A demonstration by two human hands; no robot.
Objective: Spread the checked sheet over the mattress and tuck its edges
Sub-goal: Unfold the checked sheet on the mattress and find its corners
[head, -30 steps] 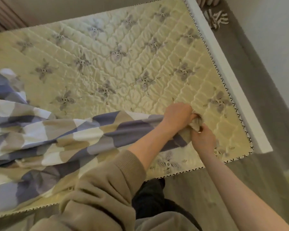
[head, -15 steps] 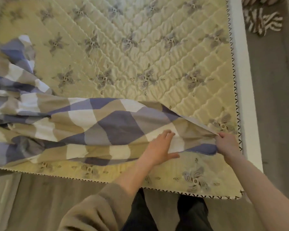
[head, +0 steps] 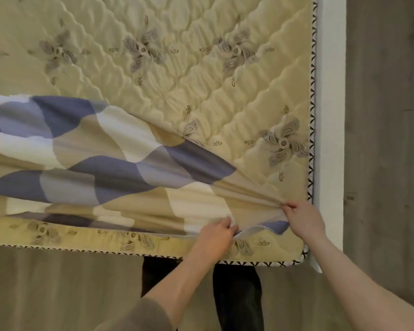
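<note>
The checked sheet, in blue, beige and white squares, lies bunched across the near left part of the cream quilted mattress. Its corner is stretched toward the mattress's near right corner. My right hand pinches the sheet's corner edge close to the right mattress border. My left hand grips the sheet's hem a little to the left, near the front edge. Most of the mattress beyond the sheet is bare.
A white bed frame rail runs along the mattress's right side, with grey wood floor beyond it. My dark trouser legs stand against the front edge of the mattress, on the floor.
My right hand has drawn the sheet corner farther toward the near right mattress corner. My left hand went from lying flat on the sheet to gripping its hem. The view has moved in closer.
</note>
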